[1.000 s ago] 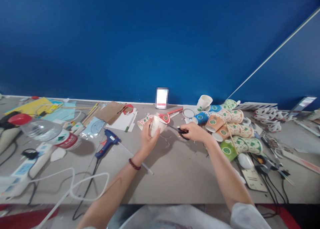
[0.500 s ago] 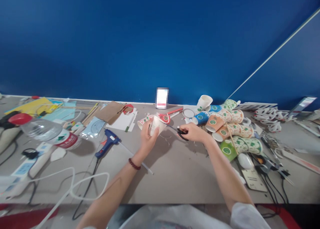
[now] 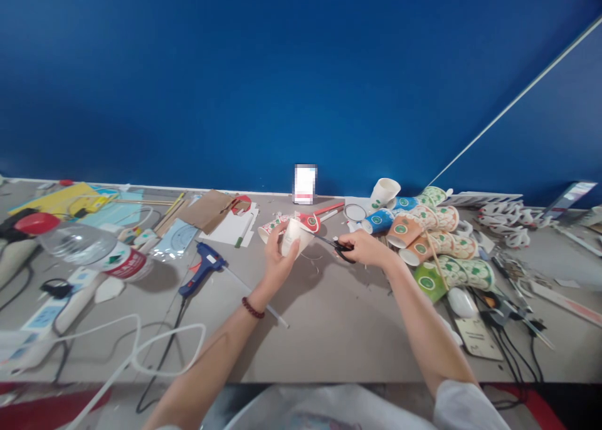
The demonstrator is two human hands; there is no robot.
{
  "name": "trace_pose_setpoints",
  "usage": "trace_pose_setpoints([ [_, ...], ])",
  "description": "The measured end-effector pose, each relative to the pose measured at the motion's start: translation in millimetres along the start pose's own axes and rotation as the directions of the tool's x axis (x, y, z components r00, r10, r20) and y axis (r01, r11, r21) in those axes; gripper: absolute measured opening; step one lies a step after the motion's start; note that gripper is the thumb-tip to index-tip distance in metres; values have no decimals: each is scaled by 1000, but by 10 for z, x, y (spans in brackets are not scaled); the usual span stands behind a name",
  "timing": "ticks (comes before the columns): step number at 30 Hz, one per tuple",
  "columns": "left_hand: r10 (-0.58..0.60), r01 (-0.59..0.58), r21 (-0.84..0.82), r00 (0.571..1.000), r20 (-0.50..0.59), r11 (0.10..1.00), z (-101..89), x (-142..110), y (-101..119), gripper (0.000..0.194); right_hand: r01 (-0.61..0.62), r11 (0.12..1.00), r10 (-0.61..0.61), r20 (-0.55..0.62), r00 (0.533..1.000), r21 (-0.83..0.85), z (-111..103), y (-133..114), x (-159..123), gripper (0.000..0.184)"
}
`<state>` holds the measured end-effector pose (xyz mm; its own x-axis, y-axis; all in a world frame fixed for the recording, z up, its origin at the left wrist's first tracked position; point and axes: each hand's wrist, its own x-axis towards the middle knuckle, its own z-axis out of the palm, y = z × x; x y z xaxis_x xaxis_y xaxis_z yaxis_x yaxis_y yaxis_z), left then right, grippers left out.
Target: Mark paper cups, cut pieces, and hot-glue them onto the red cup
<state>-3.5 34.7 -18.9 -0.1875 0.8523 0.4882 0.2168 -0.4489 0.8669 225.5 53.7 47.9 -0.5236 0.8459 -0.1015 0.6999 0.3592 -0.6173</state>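
Observation:
My left hand (image 3: 281, 254) is wrapped round a white paper cup (image 3: 293, 235), held tilted above the table. In my right hand (image 3: 365, 248) are black-handled scissors (image 3: 343, 252), their blades pointing left to the cup's rim. Whether the blades grip the paper there I cannot tell. Behind the white cup lies a red-patterned paper cup (image 3: 310, 222), partly hidden by it and by my left fingers.
Several stacked paper cups (image 3: 409, 226) lie to the right. On the left are a blue glue gun (image 3: 201, 270), a large water bottle (image 3: 94, 248) and a power strip (image 3: 47, 323). A phone (image 3: 304, 185) leans against the blue wall behind my hands.
The white cup has turned slightly in my left hand. My right hand and the scissors stay in nearly the same place.

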Motion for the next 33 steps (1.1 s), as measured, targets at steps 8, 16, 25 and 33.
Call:
trace_pose_setpoints([
  [8, -54, 54, 4, 999, -1, 999, -7, 2, -148, 44, 15, 1000, -15, -42, 999, 0, 15, -38, -19, 33],
  [16, -40, 40, 14, 999, -12, 999, 0, 17, -63, 43, 10, 1000, -9, -42, 999, 5, 44, -39, -10, 34],
  [25, -67, 67, -17, 998, 17, 998, 24, -17, -88, 45, 1, 1000, -1, -10, 1000, 21, 42, -66, -8, 32],
  [33, -88, 88, -59, 996, 6, 994, 30, -20, -28, 46, 14, 1000, -14, 10, 1000, 14, 34, -37, 7, 30],
])
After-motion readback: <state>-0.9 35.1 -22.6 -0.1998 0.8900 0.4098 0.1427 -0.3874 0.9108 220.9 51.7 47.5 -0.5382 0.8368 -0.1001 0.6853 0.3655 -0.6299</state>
